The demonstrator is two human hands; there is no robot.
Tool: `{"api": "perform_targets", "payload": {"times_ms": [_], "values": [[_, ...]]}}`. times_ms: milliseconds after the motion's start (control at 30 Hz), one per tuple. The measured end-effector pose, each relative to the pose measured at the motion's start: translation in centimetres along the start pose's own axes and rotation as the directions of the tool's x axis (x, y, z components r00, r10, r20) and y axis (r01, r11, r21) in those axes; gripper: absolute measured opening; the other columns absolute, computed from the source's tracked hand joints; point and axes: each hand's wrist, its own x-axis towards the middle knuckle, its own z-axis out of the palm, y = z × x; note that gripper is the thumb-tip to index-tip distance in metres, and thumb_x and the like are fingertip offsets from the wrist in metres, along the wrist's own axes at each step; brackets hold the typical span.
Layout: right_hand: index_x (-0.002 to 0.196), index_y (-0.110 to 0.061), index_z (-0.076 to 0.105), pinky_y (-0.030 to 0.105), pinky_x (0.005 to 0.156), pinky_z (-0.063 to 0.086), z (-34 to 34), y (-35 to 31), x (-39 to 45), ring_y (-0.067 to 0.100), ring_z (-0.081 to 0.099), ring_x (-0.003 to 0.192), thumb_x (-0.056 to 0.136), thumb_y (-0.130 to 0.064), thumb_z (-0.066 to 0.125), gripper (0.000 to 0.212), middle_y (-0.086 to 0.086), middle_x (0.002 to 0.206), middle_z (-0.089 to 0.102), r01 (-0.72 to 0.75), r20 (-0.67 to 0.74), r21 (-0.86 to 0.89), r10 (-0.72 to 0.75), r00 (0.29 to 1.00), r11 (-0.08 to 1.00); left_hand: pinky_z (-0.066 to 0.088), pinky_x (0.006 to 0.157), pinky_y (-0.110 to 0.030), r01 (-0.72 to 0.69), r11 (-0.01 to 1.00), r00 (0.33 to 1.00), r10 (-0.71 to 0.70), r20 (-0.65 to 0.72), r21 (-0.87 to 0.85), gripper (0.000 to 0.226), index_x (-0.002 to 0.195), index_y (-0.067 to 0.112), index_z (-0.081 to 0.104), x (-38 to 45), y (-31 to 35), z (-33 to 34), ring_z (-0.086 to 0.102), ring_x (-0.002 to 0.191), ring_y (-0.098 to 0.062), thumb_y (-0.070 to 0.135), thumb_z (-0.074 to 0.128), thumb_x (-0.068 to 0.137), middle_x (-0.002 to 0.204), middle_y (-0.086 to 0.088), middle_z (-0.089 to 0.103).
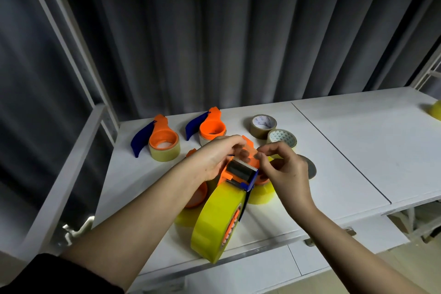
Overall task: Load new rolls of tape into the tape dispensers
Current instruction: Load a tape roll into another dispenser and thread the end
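Nearest, the yellow tape roll (218, 219) sits mounted in the orange dispenser (241, 172); left hand (214, 157) and right hand (284, 169) pinch its clear tape end (248, 150), which probably next needs drawing over the toothed blade (245, 162).

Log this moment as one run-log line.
left hand: holds dispenser | right hand: pinches tape end | yellow roll: mounted | stage: threading

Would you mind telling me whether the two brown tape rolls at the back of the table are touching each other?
Cannot tell. In the head view the patterned-core roll overlaps the edge of the farther brown roll, hiding any gap or contact between them.
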Motion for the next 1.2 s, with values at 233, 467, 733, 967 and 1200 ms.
{"api": "perform_targets", "payload": {"times_ms": [233,467,733,967,1200], "values": [[0.088,-0.008,0.063,0.014,0.045,0.047,0.51,0.32,-0.14,0.007,0.062,0.052,0.089,-0.005,0.063,0.003,-0.006,0.083,0.067,0.021,-0.083,-0.067,-0.026,0.996,0.998,0.054,0.058,-0.022,0.008,1.0,1.0,-0.008,-0.017,0.011,0.028,0.113,0.008,0.058,-0.14,0.11,0.13,0.062,0.07,-0.013,0.024,0.051,0.091,0.081,-0.005,0.063],[0.09,-0.012,0.057,0.027,0.048,0.053,0.94,0.17,-0.06,0.012,0.062,0.055,0.091,-0.003,0.059,0.009,-0.001,0.083,0.063,-0.081,-0.037,0.084,0.085,0.996,0.993,0.053,0.056,-0.022,-0.015,1.0,1.0,0.016,-0.025,0.027,0.034,0.118,0.003,0.058,-0.13,0.14,0.05,0.064,0.067,-0.012,0.023,0.052,0.091,0.081,-0.005,0.065],[0.093,-0.011,0.066,0.032,0.065,0.052,0.21,0.24,0.1,0.011,0.063,0.062,0.092,-0.015,0.06,0.007,-0.002,0.077,0.069,-0.41,0.216,0.308,0.356,0.909,0.859,0.054,0.065,-0.025,-0.049,0.999,0.999,0.049,0.011,0.012,0.019,0.103,0.007,0.057,-0.05,-0.05,-0.25,0.064,0.067,-0.013,0.021,0.05,0.092,0.082,-0.006,0.066],[0.088,-0.006,0.064,0.032,0.053,0.053,0.2,-0.32,0.39,0.008,0.063,0.053,0.093,-0.01,0.059,0.009,-0.001,0.074,0.067,-0.323,0.104,0.206,0.308,0.946,0.924,0.053,0.066,-0.027,-0.035,0.999,0.999,0.035,0.007,0.034,0.02,0.103,0.008,0.058,-0.14,0.0,-0.24,0.062,0.071,-0.015,0.023,0.053,0.091,0.08,-0.005,0.064],[0.088,-0.002,0.058,0.03,0.047,0.054,0.67,-0.56,0.07,0.006,0.063,0.051,0.094,-0.009,0.056,0.009,-0.004,0.078,0.063,-0.199,-0.014,0.091,0.201,0.98,0.976,0.054,0.062,-0.023,-0.018,0.999,1.0,0.019,-0.024,0.045,0.03,0.113,0.004,0.062,-0.22,0.16,-0.05,0.063,0.068,-0.014,0.021,0.055,0.089,0.084,-0.007,0.066]]}}
